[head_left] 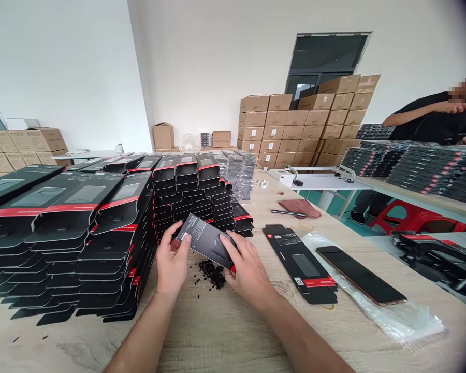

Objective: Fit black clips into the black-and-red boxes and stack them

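Between my hands, tilted above the table, is a black cardboard box [207, 239] with small white print on its upper face. My left hand [173, 254] grips its left end, thumb on top. At the right end, my right hand [248, 261] holds it with fingers over the face and the thumb lower down. Below the box lies a loose pile of small black pieces [213, 274]. To the left rise tall stacks of open-ended black boxes [101, 248] with red bands and windows. A flattened black box [303, 264] lies to the right of my right hand.
A smartphone [359, 274] rests on clear plastic bags [407, 321] at the right. Farther back are a pen [288, 213] and a brown cloth [305, 208]. Cartons [291, 129] are stacked by the wall. Another person [431, 116] is behind piled black packages [423, 166].
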The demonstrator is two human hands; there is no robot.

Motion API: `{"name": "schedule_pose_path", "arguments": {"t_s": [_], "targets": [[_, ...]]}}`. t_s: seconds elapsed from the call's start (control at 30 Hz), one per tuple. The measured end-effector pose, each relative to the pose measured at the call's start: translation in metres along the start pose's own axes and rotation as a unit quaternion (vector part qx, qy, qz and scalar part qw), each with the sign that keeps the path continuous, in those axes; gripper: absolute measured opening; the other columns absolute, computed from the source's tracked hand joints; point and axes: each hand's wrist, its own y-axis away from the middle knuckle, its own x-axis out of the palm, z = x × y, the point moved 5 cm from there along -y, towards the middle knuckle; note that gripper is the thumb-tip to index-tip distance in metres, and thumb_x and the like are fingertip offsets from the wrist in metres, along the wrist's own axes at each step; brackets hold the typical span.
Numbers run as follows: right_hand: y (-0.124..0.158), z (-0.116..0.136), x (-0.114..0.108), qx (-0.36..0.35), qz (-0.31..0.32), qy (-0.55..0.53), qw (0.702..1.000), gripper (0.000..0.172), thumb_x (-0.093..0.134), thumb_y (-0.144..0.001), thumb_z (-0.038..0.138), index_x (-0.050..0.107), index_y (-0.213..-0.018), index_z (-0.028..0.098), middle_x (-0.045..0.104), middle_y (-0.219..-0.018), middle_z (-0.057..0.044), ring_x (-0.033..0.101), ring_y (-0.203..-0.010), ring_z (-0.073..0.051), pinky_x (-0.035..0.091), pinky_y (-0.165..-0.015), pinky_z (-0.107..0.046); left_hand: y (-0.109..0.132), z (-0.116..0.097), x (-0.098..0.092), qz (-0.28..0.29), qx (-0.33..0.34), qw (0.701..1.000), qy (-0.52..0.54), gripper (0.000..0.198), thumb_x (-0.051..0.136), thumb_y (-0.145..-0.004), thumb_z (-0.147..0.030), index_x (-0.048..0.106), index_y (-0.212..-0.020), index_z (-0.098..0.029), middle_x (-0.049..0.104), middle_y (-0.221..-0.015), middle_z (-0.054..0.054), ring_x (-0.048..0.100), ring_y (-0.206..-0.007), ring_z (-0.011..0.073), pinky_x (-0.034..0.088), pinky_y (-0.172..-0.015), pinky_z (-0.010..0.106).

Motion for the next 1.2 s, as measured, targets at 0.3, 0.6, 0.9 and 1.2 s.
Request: {"name": "schedule_pose_path", "arguments": {"t_s": [0.3,0.6,0.9,1.2], "targets": [[0.0,-0.009,0.011,0.015,0.001,-0.021,1.0,0.086,0.052,-0.073,0.006,0.018,-0.148,0.028,0.032,-0.145,-0.011,0.033,-0.132,-0.03,0.037,-0.105,-0.049,0.002,-0.01,-0.005,-0.026,0.069,0.997,0.016,0.021,0.071,-0.075,-0.027,0.065,-0.094,-0.02,0.058,-0.121,0.01,0.058,-0.109,0.0226,0.053,-0.08,0.031],[-0.003,-0.048,-0.017,0.148,-0.191,-0.086,0.966,0.074,0.058,-0.078,0.026,0.026,-0.144,0.022,0.04,-0.135,-0.014,0.041,-0.125,-0.029,0.036,-0.105,-0.047,0.01,-0.013,0.009,0.036,0.032,0.997,0.061,0.053,0.065,-0.081,-0.029,0.041,-0.128,-0.028,0.035,-0.144,0.012,0.053,-0.119,0.0239,0.05,-0.092,0.039],[-0.018,-0.117,-0.046,0.233,-0.253,-0.031,0.939,0.07,0.059,-0.074,0.033,0.034,-0.138,0.016,0.045,-0.131,-0.016,0.042,-0.124,-0.029,0.034,-0.104,-0.046,0.016,-0.001,0.017,0.115,0.034,0.991,-0.052,0.035,0.057,-0.085,-0.026,0.052,-0.12,-0.025,0.039,-0.138,0.012,0.054,-0.115,0.0241,0.054,-0.079,0.033],[-0.041,-0.151,-0.032,0.296,-0.174,-0.004,0.939,0.072,0.059,-0.073,0.034,0.036,-0.138,0.015,0.046,-0.133,-0.017,0.045,-0.122,-0.03,0.036,-0.102,-0.043,0.018,0.006,0.021,0.134,0.024,0.988,-0.07,0.037,0.054,-0.085,-0.022,0.05,-0.121,-0.026,0.04,-0.137,0.011,0.057,-0.109,0.0226,0.054,-0.073,0.031]]}}
